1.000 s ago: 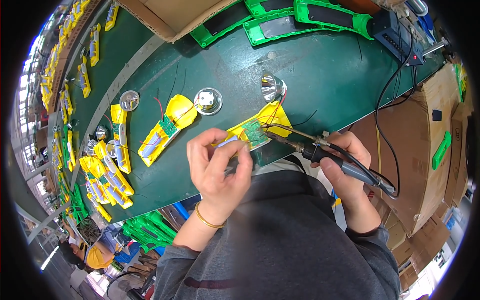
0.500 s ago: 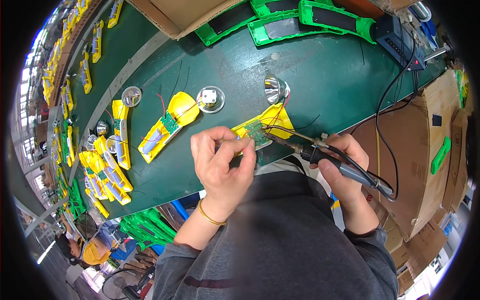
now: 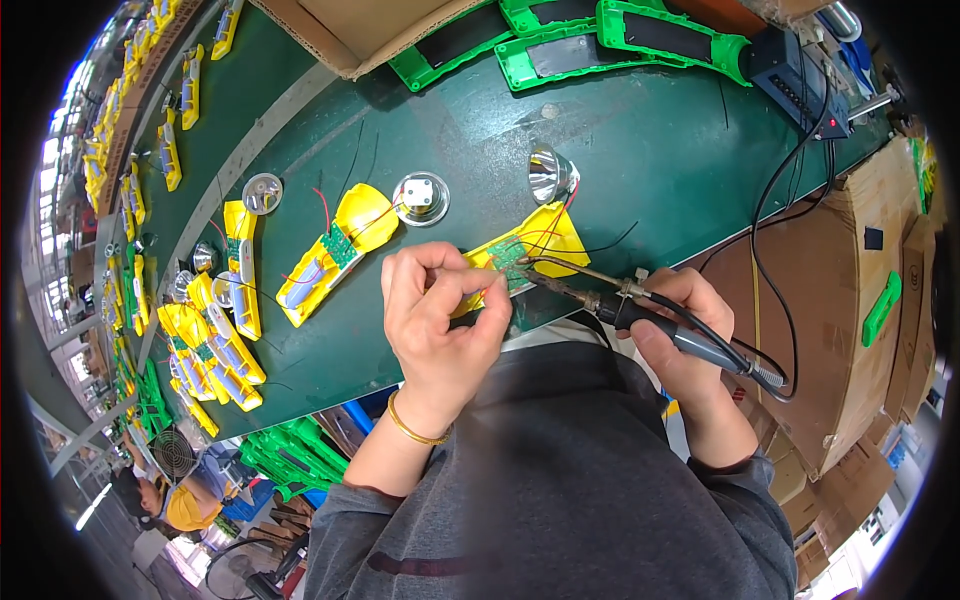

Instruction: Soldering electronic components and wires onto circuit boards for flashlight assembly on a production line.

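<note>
My right hand (image 3: 690, 325) grips a soldering iron (image 3: 665, 335) with a dark handle and a thin metal tube along its side. Its tip meets a small green circuit board (image 3: 508, 252) in a yellow plastic housing half (image 3: 562, 240) on the table. Close to the same board, my left hand (image 3: 445, 320) is pinched, thumb against forefinger; what lies between the fingertips is too small to make out. Red and dark wires run from the board toward a silvery reflector lamp head (image 3: 550, 175) just beyond the housing. The left hand covers the housing's near left part.
Left of my hands lies another yellow housing (image 3: 335, 255) wired to a round lamp head (image 3: 422, 199). Several more crowd further left. Green housings (image 3: 580, 55) and a cardboard box (image 3: 350, 35) line the far side. A blue soldering station (image 3: 790, 80) stands far right, its cable hanging beside cartons (image 3: 800, 300).
Both hands and the soldering iron have shifted very slightly left. The yellow housing with its board has moved a touch as well. Each hand keeps its grip.
</note>
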Tool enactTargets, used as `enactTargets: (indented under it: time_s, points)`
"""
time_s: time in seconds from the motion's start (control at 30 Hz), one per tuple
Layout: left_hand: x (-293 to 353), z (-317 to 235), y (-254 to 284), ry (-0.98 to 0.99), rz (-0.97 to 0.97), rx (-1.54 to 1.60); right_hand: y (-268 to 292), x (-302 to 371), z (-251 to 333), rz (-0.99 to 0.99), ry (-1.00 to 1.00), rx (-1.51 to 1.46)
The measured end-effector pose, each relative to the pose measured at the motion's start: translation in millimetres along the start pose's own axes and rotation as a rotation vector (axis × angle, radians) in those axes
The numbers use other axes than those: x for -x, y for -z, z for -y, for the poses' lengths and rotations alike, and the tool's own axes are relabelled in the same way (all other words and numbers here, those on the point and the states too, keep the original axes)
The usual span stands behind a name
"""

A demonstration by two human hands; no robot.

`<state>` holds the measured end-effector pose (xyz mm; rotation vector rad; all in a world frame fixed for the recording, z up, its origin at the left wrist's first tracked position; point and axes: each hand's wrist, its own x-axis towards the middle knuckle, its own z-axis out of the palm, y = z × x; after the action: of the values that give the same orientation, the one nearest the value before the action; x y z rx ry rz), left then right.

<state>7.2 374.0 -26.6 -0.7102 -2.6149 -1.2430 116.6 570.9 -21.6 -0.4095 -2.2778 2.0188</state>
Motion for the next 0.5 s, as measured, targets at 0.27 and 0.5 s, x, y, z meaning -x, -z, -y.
enactTargets:
  time_s: [0.27,0.5]
  points:
    - [-0.5,0.8,0.0,-0.008,0.002,0.013,0.1,-1.1,0.8,-0.018,-0.003,0.012]
    - [-0.5,1.5,0.4,-0.003,0.017,0.032,2.8,-3.2,5.1,0.003,-0.003,0.050]
